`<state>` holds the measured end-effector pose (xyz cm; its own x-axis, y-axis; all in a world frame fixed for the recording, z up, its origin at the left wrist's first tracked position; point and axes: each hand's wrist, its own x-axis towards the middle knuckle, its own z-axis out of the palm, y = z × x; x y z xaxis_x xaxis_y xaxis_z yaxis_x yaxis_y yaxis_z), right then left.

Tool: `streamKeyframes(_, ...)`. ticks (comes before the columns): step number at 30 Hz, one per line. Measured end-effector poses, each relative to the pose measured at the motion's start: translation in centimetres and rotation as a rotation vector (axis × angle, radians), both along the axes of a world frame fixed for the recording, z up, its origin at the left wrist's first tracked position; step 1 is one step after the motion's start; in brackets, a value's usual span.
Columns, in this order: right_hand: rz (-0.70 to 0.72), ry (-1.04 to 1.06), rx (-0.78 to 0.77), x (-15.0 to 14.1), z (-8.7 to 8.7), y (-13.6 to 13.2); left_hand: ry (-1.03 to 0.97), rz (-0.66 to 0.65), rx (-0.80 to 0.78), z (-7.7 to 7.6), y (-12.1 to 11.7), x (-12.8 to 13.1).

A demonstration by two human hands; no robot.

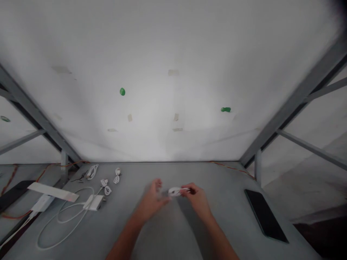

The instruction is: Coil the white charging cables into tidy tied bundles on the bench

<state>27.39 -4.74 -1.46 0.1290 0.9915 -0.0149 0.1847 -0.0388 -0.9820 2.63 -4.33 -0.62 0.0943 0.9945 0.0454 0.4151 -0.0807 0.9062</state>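
A coiled white cable (174,191) appears to be being handled or arranged over the table (227,191), for which a steady right pinch and careful left-finger placement seem called for. Its right end is gripped by the fingers of the right hand (197,198); the left hand (153,200) is spread, blurred, beside its looped end, which is pointed left, the long axis running crosswise.

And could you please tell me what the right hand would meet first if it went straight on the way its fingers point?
Past the white cable bundle it holds, the right hand would probably meet the left hand first, though the depth between them is unclear.
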Motion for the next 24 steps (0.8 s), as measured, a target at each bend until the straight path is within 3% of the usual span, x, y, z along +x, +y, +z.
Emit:
streamKeyframes(2, -0.271, -0.068, -0.003, 3.5, -0.7, 1.0, 0.243, 0.235, 0.144, 0.5, 2.1, -3.6)
streamKeyframes(5, -0.384, -0.178, 0.01, 8.3, -1.2, 2.4, 0.748, 0.696, 0.118, 0.8, 4.8, -8.6)
streamKeyframes(7, -0.362, -0.284, 0.034, 10.0, -1.2, 3.1, 0.951, 0.734, 0.009, 0.4, 5.8, -10.6)
streamKeyframes(11, -0.312, -0.465, 0.175, 9.6, -0.6, 3.9, 1.073, 0.519, -0.017, -1.3, 6.1, -10.9)
streamKeyframes(14, -0.238, -0.504, 0.236, 6.5, -0.5, 3.5, 0.876, 0.398, 0.074, -2.6, 5.2, -8.9)
streamKeyframes(17, -0.167, -0.453, 0.235, 2.1, -1.2, 2.3, 0.487, 0.309, 0.138, -3.5, 3.5, -5.7)
streamKeyframes(20, -0.01, -0.26, 0.198, -2.6, -1.8, 0.7, 0.123, 0.281, 0.091, -3.6, 1.5, -2.1)
streamKeyframes(24, 0.127, 0.0, 0.13, -6.7, -1.8, -0.2, -0.19, 0.265, 0.054, -2.8, -0.7, 1.8)
